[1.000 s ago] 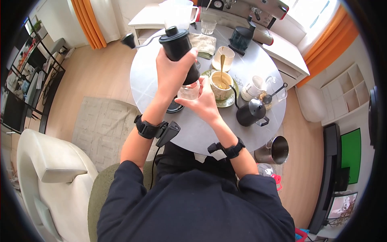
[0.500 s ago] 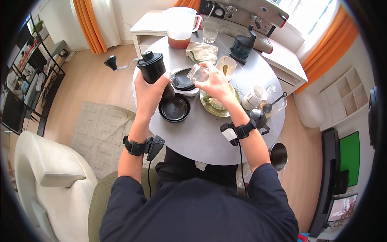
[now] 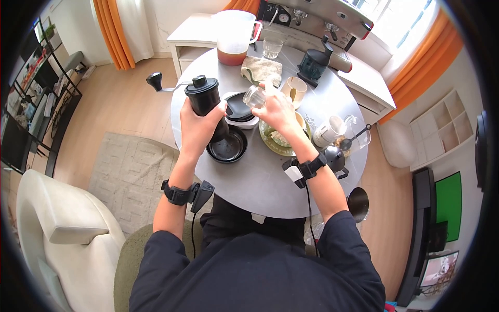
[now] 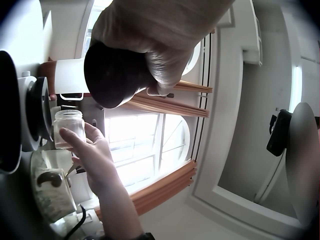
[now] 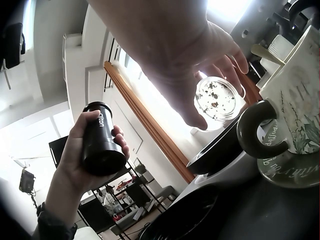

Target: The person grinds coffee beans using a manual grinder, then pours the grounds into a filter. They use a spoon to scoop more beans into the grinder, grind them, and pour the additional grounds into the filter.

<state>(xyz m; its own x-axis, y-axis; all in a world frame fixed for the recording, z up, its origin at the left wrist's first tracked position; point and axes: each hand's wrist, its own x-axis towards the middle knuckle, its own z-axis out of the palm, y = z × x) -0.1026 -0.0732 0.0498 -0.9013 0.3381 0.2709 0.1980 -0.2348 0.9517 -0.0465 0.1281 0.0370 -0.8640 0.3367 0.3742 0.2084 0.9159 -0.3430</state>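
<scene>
My left hand [image 3: 199, 127] grips the black hand grinder [image 3: 203, 97], whose crank points left, over a round black dish [image 3: 227, 146]. In the right wrist view, the grinder [image 5: 101, 142] shows a plain dark bottom. My right hand [image 3: 277, 110] holds a small clear glass jar [image 3: 254, 96] by its sides, apart from the grinder. Dark specks show in the jar [image 5: 216, 98] in the right wrist view. Behind the dish, a black lidded item [image 3: 240, 106] rests on a white base. A green plate [image 3: 285, 149] with a patterned cup lies under my right forearm.
A large pitcher with red-brown liquid [image 3: 232, 54], a folded cloth [image 3: 261, 69] and a drinking glass [image 3: 272, 48] stand at the back. To the right are a dark glass-bodied device [image 3: 314, 63], a white cup [image 3: 327, 132] and a black kettle [image 3: 335, 158]. An espresso machine [image 3: 317, 21] stands behind.
The grinder and jar were together over the table; the hands have since parted, the grinder going left and the jar staying in my right hand. Over the last half second both moved only slightly.
</scene>
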